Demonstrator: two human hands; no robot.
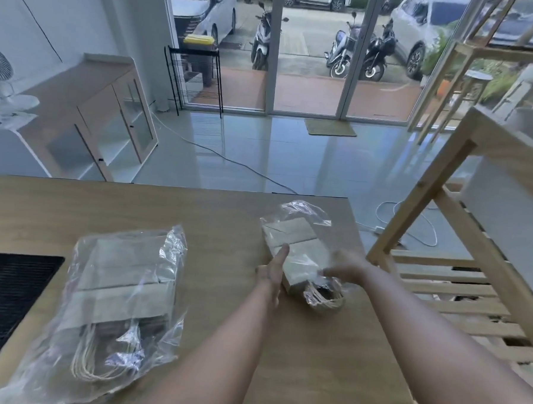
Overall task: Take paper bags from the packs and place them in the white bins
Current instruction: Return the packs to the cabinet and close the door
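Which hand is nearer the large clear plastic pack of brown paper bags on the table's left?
Left. The left hand is at the left edge of the small clear plastic pack, towards the large pack; the right hand is on its right.
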